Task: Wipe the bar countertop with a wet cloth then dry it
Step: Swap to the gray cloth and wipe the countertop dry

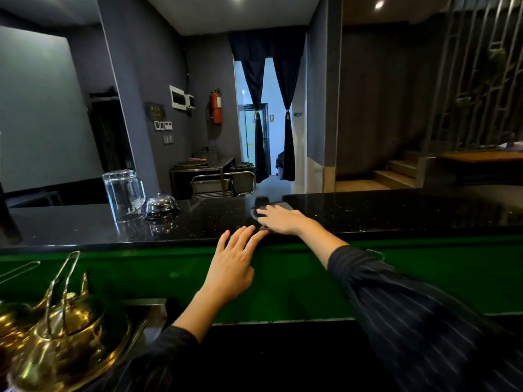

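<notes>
The black speckled desk (368, 213) runs across the whole view from side to side, its two ends cut off by the frame edges. Its glossy top mirrors the room, so any wet patches on it are hard to make out. Below its near edge a green panel (424, 278) drops away, partly hidden by both striped sleeves.

The brass kettle (68, 321) sits low and left of the desk, blurred and cut by the frame, with its wire handle standing up.

On the desk's left part an upturned glass jug (124, 195) stands with a small metal bell (161, 205) just beside it, toward the middle.

The right hand (283, 220) lies flat on the desk near its middle, fingers stretched out and pointing left, palm pressing down on the cloth (278, 206). The cloth is grey and mostly hidden under that hand; only a strip beyond the knuckles and a corner by the thumb show. Its long axis seems to run along the desk's length, though its full shape cannot be told.

The left hand (233, 263) is spread open and empty, fingertips (249, 232) touching the desk's near edge just beside the right hand.
</notes>
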